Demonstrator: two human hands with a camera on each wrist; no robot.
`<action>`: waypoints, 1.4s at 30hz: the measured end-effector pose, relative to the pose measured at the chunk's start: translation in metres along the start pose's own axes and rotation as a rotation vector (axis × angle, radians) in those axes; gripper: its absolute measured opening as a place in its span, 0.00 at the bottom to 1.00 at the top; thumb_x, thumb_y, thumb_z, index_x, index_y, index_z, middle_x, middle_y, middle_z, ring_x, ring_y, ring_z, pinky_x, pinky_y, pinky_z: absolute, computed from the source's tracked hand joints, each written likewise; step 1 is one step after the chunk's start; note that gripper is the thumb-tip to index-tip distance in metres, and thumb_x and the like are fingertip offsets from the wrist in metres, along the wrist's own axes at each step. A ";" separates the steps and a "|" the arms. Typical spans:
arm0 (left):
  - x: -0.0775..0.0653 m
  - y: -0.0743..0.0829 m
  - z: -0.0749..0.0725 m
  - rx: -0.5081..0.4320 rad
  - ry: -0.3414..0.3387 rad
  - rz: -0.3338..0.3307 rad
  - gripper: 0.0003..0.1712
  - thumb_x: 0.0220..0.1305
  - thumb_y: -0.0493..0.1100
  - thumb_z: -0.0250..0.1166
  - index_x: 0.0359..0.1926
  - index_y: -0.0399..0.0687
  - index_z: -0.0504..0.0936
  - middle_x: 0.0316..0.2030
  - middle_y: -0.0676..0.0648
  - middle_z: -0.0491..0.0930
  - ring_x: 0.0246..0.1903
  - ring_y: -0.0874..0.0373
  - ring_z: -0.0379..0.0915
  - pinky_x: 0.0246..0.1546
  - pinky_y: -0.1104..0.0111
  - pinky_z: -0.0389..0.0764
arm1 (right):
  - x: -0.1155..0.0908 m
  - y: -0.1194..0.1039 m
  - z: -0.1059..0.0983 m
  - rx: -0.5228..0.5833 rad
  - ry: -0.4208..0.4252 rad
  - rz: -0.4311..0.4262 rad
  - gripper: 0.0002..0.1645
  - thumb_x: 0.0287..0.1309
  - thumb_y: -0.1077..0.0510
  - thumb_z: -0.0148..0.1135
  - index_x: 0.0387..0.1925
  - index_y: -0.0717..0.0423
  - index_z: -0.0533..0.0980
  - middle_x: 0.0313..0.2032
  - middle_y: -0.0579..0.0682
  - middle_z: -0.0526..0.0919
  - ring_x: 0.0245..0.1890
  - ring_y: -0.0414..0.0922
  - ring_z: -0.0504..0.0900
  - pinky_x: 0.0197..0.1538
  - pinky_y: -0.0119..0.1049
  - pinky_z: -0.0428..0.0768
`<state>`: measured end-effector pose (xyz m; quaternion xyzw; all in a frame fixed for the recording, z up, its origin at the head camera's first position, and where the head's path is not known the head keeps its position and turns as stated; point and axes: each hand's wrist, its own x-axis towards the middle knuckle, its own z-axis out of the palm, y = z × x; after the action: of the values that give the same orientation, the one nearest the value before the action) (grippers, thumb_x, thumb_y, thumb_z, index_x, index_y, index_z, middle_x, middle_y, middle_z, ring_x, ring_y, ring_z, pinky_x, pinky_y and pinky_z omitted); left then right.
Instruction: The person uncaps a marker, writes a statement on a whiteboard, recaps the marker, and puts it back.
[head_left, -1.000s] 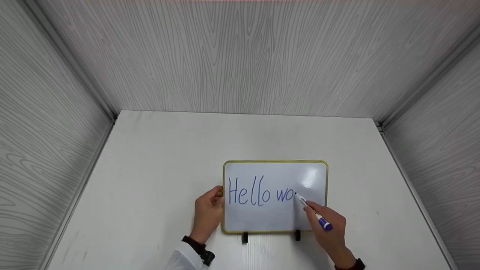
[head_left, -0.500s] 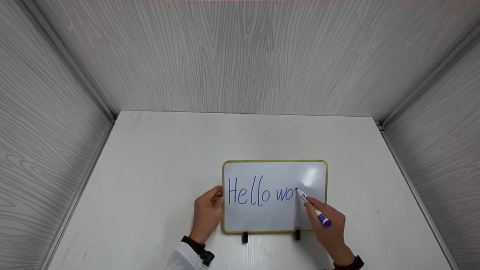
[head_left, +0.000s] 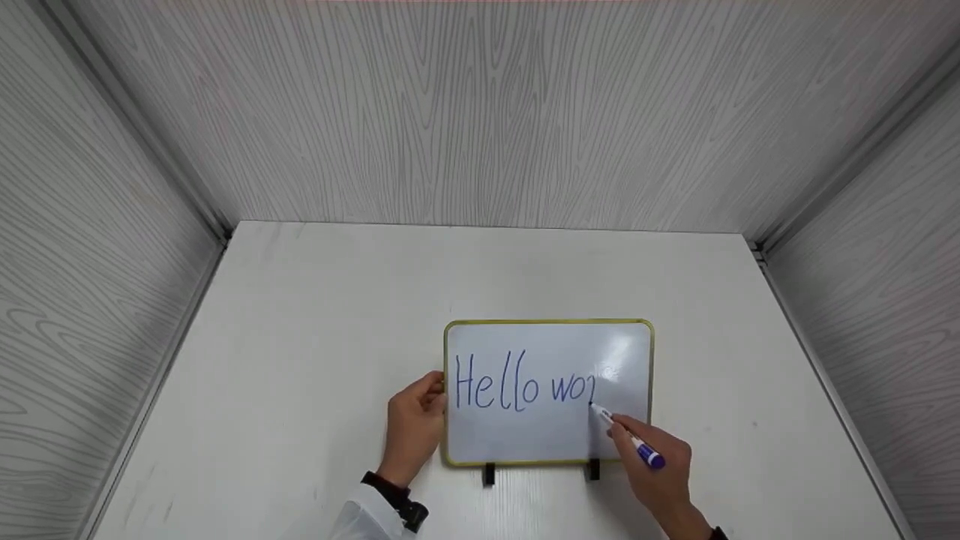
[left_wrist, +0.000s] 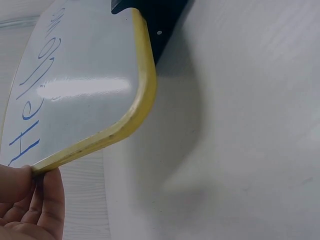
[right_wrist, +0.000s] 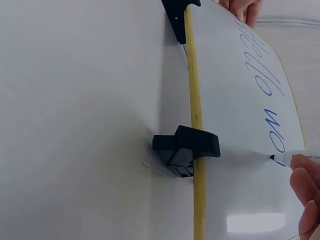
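A small whiteboard with a yellow frame leans on two black stand feet. Blue handwriting on it reads "Hello wo" plus a further stroke. My left hand pinches the board's left edge; in the left wrist view the thumb lies on the front, with the other fingers behind the frame. With my right hand I grip a white marker with a blue end. Its dark tip touches the board at the foot of the last stroke, as the right wrist view also shows near the marker.
The board stands on a white table. Grey wood-grain panels rise at the back, left and right. In the right wrist view a black stand clip hooks over the yellow lower edge.
The marker tip has moved from beside the "o" up slightly, then down, leaving a new blue stroke after "wo". My left hand keeps its hold on the board's edge.
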<state>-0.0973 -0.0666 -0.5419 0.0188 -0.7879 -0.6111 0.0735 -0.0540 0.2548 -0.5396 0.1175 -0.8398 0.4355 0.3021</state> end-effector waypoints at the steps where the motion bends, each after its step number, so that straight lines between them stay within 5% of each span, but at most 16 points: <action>1: 0.000 0.000 0.000 0.004 0.001 0.000 0.20 0.57 0.24 0.59 0.51 0.38 0.80 0.37 0.48 0.82 0.37 0.59 0.78 0.39 0.67 0.79 | 0.000 0.000 0.000 -0.004 -0.003 0.006 0.13 0.45 0.73 0.67 0.33 0.57 0.85 0.26 0.49 0.86 0.25 0.37 0.84 0.28 0.24 0.78; 18: 0.001 0.000 0.000 0.022 0.007 -0.005 0.20 0.56 0.24 0.60 0.49 0.41 0.81 0.36 0.50 0.82 0.36 0.60 0.78 0.38 0.68 0.79 | 0.019 0.005 -0.003 -0.001 0.027 -0.054 0.18 0.43 0.76 0.67 0.38 0.59 0.84 0.30 0.48 0.86 0.30 0.37 0.85 0.36 0.23 0.78; 28: -0.001 0.000 0.001 -0.018 0.003 -0.027 0.20 0.57 0.25 0.61 0.49 0.44 0.81 0.37 0.51 0.81 0.37 0.60 0.78 0.39 0.67 0.79 | 0.028 -0.021 -0.011 0.098 0.111 -0.046 0.16 0.42 0.82 0.60 0.36 0.73 0.81 0.27 0.64 0.84 0.25 0.36 0.84 0.27 0.23 0.78; 35: -0.001 0.000 0.000 -0.017 -0.006 -0.044 0.20 0.58 0.26 0.60 0.49 0.45 0.81 0.37 0.51 0.81 0.37 0.60 0.77 0.39 0.67 0.79 | 0.029 0.004 -0.011 0.022 0.086 -0.047 0.17 0.43 0.80 0.63 0.38 0.67 0.82 0.30 0.58 0.86 0.25 0.41 0.85 0.29 0.23 0.78; 42: 0.000 0.000 -0.001 -0.036 -0.004 -0.029 0.19 0.57 0.25 0.60 0.49 0.43 0.82 0.36 0.50 0.81 0.36 0.60 0.77 0.38 0.68 0.79 | 0.037 0.009 -0.014 0.012 0.090 -0.078 0.19 0.42 0.79 0.65 0.39 0.64 0.83 0.30 0.55 0.86 0.26 0.35 0.83 0.29 0.21 0.77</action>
<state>-0.0967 -0.0675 -0.5414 0.0277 -0.7767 -0.6260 0.0631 -0.0815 0.2743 -0.5171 0.1323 -0.8175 0.4333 0.3557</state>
